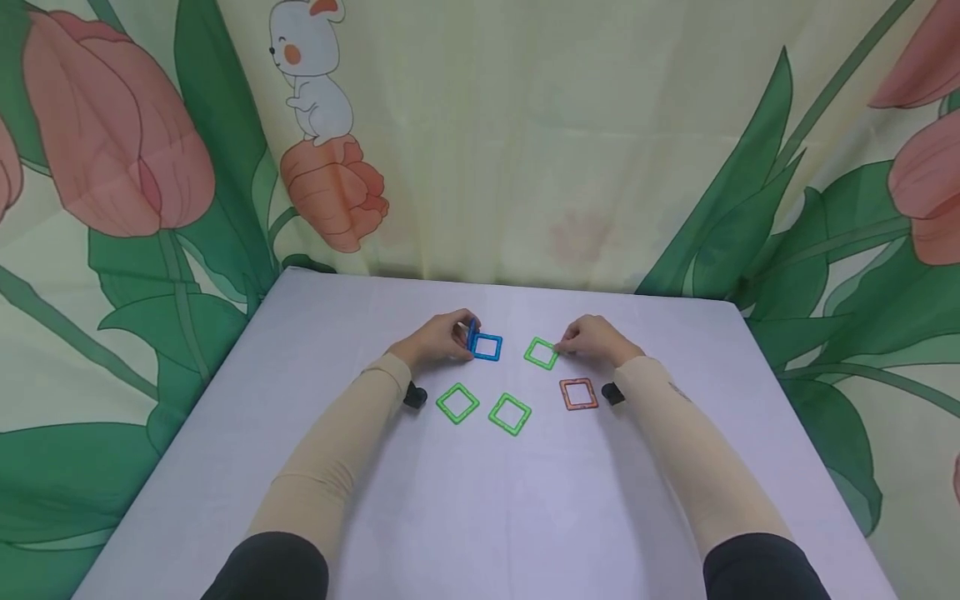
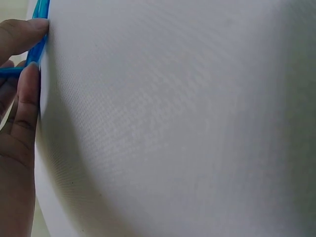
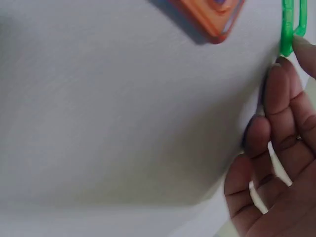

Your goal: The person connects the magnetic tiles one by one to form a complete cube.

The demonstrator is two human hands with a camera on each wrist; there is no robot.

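Two blue square magnetic tiles are by my left hand (image 1: 438,339): one blue tile (image 1: 487,358) lies flat, and the other blue tile (image 1: 472,336) stands upright at its left edge. The left thumb and fingers pinch the blue pieces, seen also as blue edges (image 2: 35,52) in the left wrist view. My right hand (image 1: 596,337) pinches a corner of a green square tile (image 1: 538,362) between thumb and fingertips; the right wrist view shows its green edge (image 3: 287,29). A gap separates the green tile from the blue ones.
Nearer the person lie a green tile (image 1: 468,393), another green tile (image 1: 519,402) and an orange tile (image 1: 582,407), all flat on the white table (image 1: 480,500). A curtain (image 1: 510,150) printed with tulips and a rabbit hangs behind the table's far edge.
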